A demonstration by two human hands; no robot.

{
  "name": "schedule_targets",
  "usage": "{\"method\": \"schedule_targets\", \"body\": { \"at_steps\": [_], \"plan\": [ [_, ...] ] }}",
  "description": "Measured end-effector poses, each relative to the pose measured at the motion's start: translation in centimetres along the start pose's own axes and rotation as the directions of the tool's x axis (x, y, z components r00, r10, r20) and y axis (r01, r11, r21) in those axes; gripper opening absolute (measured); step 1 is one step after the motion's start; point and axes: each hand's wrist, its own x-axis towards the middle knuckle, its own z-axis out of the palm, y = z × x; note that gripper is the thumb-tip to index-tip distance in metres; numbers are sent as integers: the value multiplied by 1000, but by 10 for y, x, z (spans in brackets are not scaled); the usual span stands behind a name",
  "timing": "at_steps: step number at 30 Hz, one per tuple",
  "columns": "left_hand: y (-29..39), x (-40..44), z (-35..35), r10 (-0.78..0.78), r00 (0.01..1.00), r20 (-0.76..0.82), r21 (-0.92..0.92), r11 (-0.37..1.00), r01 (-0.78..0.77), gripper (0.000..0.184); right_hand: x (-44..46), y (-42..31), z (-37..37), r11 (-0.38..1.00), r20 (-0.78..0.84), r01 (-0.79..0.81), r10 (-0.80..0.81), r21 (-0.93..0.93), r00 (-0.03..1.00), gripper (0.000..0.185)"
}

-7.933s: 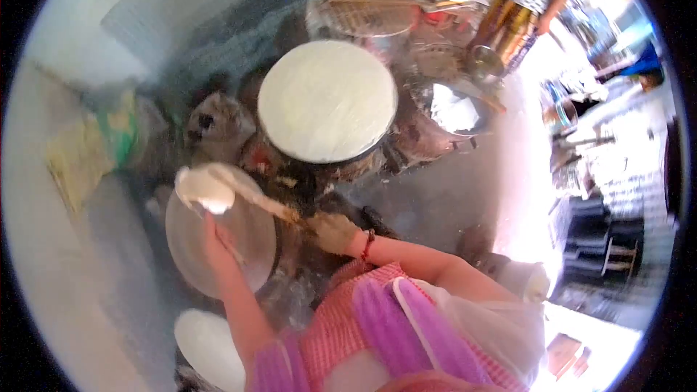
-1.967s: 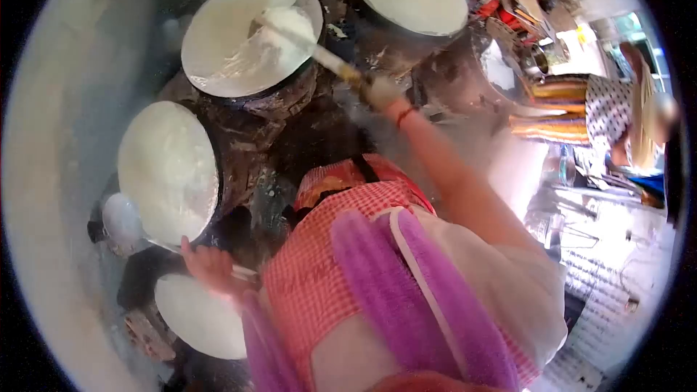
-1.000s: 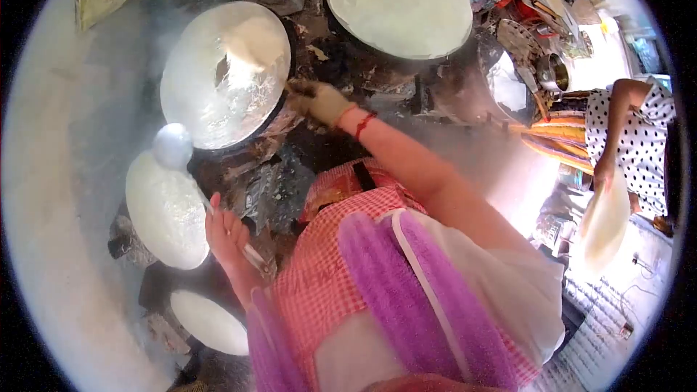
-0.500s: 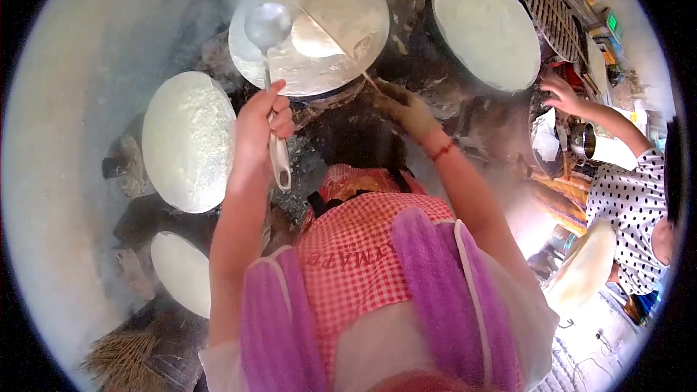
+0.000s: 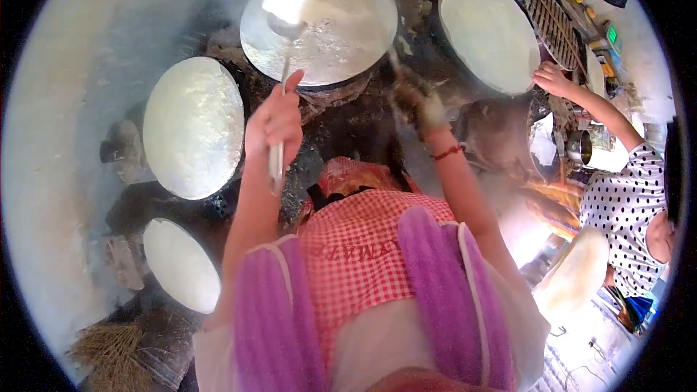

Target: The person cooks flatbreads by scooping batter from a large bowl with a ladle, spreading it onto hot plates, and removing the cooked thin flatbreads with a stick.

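My left hand (image 5: 276, 125) is wrapped round the metal handle of a ladle (image 5: 287, 25), whose bowl is over the round griddle (image 5: 341, 43) at the top centre, coated with pale batter. Right of that griddle, my right hand (image 5: 423, 110) wears a dirty glove and is closed round the handle of a tool, blurred by motion. Its far end is too smeared to make out. Another white round griddle (image 5: 194, 127) lies left of my left hand, and a smaller one (image 5: 181, 265) is below it.
A co-worker in a dotted top (image 5: 617, 203) stands at the right, one hand touching the edge of the right griddle (image 5: 490, 36), a pale flat sheet (image 5: 577, 276) near their other arm. A slatted rack (image 5: 553, 25) is at the upper right, a straw broom (image 5: 112, 356) at the lower left.
My left hand rose from the left side to the top griddle with the ladle. My right hand moved right, its tool now off the batter. The co-worker's hand has reached the right griddle.
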Motion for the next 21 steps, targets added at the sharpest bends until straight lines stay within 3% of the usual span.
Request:
{"method": "schedule_targets", "body": {
  "at_steps": [1,2,3,4,5,6,8,9,11,14,16,20,21],
  "plan": [
    [6,-7,-3,-2,1000,-12,6,1000,2,48,5,3,0,999,-71,-30,32,30,997,41],
    [11,-13,-5,73,997,-16,284,957,-65,48,11,6,1,996,-142,-55,64,64,988,42],
    [16,-20,-6,148,989,0,535,836,-125,47,22,18,11,984,-81,32,-47,-178,996,43],
    [20,-23,5,152,988,-3,537,834,-127,47,29,31,21,891,105,177,-147,-418,984,44],
    [24,-21,26,141,988,-62,366,924,-109,45,29,32,38,730,285,366,-240,-578,928,45],
    [26,-21,43,119,986,-120,178,979,-96,43,24,33,52,718,347,268,-40,-642,937,45],
    [35,-27,68,94,982,-162,201,978,-60,43,13,6,62,686,390,230,86,-690,917,48],
    [39,-30,76,70,977,-202,220,975,-24,44,4,-6,56,690,392,231,82,-686,916,48],
    [40,-43,86,62,976,-208,215,976,-16,44,-22,-20,21,698,239,320,-215,-641,947,49],
    [37,-61,85,65,974,-217,194,981,-22,46,-38,3,-39,644,100,225,-225,-731,969,45],
    [31,-65,84,72,968,-242,109,993,-46,46,-54,-1,-49,75,151,168,-200,-983,968,42],
    [23,-57,80,36,959,-282,71,997,-16,50,-72,-27,-51,73,94,117,-260,-990,961,41],
    [20,-49,80,14,964,-266,102,995,14,50,-74,-20,-58,230,46,109,-265,-967,963,40]
  ]
}}
